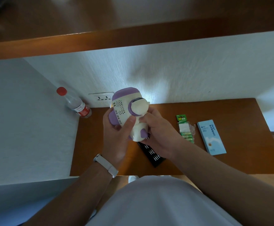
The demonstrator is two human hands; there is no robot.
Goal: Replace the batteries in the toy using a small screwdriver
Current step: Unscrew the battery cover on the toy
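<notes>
Head view looks down on a person's two bare hands holding a cream and purple toy in the air above a brown wooden desk. The toy is tilted, its rounded purple end toward the far wall and its perforated cream panel facing up and left.

The left hand cups the toy from the left and below: its thumb lies across the lower edge of the perforated panel and its fingers curl round the purple side. A white watch band sits on that wrist. The right hand grips the toy's lower right part, with the thumb and curled fingers closed round the cream piece below the round purple-rimmed knob.

On the desk directly beneath the hands lies a black bit tray, partly hidden by the right wrist, with rows of small metal bits showing. Right of the hands a green battery pack lies flat, its clear plastic looking torn open, with green cells at its near end. Just beside it, further right, lies a light blue box printed with dark text.

At the far left corner a clear plastic bottle with a red cap and red label stands against the wall, near a white wall socket that the toy partly covers
</notes>
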